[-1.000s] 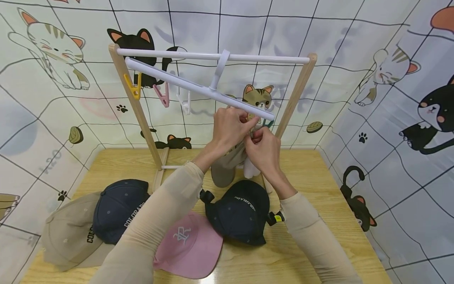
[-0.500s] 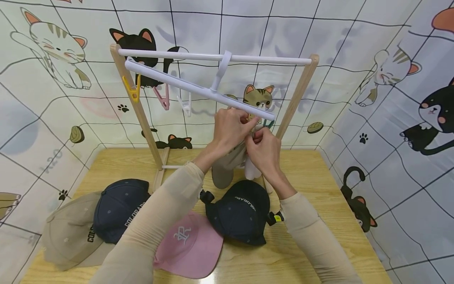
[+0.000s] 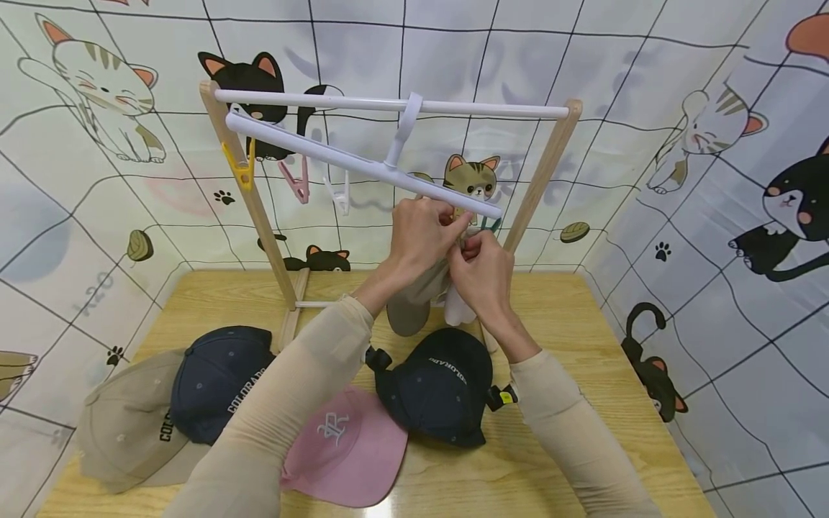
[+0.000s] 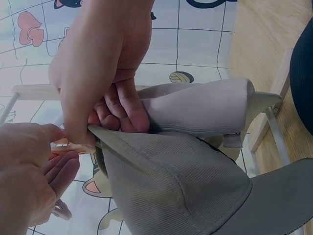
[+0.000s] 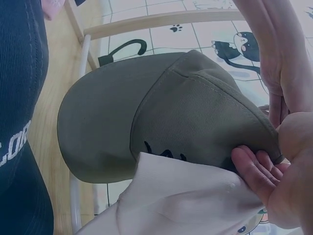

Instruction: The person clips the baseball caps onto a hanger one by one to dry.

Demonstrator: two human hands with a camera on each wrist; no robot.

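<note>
My right hand [image 3: 482,277] pinches the edge of an olive-grey cap [image 5: 195,117] between thumb and fingers; the brim hangs down. Above and left of it my left hand [image 3: 421,230], fingers curled, pinches what looks like an orange clip [image 4: 73,148] under the low right end of a white hanger [image 3: 363,167]. Fingers and caps hide most of that clip. A pale cap [image 5: 190,196] hangs beside the grey one, close to a green clip [image 3: 490,225]. My right fingers lie between the two caps.
The hanger hooks, tilted, over a rack's white bar [image 3: 311,99]. Yellow [image 3: 242,169], pink [image 3: 296,180] and white clips [image 3: 340,193] hang at its left. Beige [image 3: 123,424], navy [image 3: 216,381], pink [image 3: 350,446] and dark caps [image 3: 434,392] lie on the wooden table [image 3: 550,309].
Both hands stay in almost the same place under the hanger's right end. The hanging caps and the clips on the left sway slightly.
</note>
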